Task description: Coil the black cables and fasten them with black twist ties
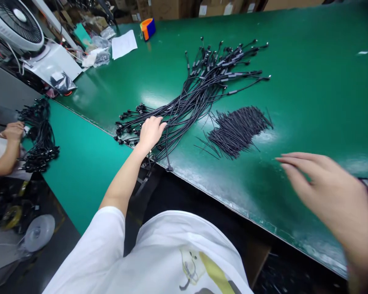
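Note:
A loose bundle of black cables (184,102) with small connectors at both ends lies slantwise across the green table. My left hand (151,131) is over its near left end, fingers curled down onto the cables; the fingertips are partly hidden. Right of the bundle lies a flat heap of thin black cable ties (239,130), a few strays beside it. My right hand (328,188) hovers over the table to the right of that heap. Its thumb and fingertips come together in a pinch, with nothing visible between them, and the hand is slightly blurred.
An orange and blue tape roll (148,29) and a white paper sheet (124,44) lie at the back left. A fan (16,20) stands at the far left. Another person's hand (14,131) is by a second cable bundle (39,134). The table's front edge (233,206) runs before me.

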`<state>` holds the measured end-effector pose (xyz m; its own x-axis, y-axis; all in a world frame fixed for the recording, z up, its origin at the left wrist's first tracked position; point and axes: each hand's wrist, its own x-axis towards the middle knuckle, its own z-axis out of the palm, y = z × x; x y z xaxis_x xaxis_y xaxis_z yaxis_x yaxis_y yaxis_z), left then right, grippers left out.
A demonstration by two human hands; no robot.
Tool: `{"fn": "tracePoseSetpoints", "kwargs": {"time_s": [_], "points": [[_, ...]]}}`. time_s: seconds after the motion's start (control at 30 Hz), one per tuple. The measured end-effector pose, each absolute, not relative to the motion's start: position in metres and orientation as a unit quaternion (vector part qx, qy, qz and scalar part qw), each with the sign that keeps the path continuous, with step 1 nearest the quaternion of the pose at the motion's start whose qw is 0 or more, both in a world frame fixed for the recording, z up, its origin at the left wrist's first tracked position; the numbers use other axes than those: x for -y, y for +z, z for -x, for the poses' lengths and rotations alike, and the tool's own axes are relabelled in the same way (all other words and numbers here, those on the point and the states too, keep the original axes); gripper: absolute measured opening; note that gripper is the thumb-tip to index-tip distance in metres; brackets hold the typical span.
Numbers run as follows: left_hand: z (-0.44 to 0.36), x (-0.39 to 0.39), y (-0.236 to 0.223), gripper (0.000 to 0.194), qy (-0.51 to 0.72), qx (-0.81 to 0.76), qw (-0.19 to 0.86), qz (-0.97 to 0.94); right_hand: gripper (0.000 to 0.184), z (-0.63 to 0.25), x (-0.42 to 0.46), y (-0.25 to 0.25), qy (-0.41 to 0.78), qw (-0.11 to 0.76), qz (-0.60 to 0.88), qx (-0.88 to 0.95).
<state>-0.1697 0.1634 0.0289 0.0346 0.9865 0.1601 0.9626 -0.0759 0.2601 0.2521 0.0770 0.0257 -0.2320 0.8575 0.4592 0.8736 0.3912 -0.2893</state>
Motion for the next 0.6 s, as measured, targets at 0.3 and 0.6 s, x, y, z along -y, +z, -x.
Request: {"fn": "tracePoseSetpoints", "kwargs": {"time_s": [0.3,0.6], "points": [[0.157,-0.203,0.016,0.024,0.272,-0.658,0.203,-0.673,0.033,-0.131,-0.150,0.058,0.068,0.213,0.412,0.883],[0.202,-0.175,0.015,0.020,0.100,-0.606,0.091,-0.784,0.021,-0.021,-0.239,0.049,0.036,0.008,0.333,0.942]]}}
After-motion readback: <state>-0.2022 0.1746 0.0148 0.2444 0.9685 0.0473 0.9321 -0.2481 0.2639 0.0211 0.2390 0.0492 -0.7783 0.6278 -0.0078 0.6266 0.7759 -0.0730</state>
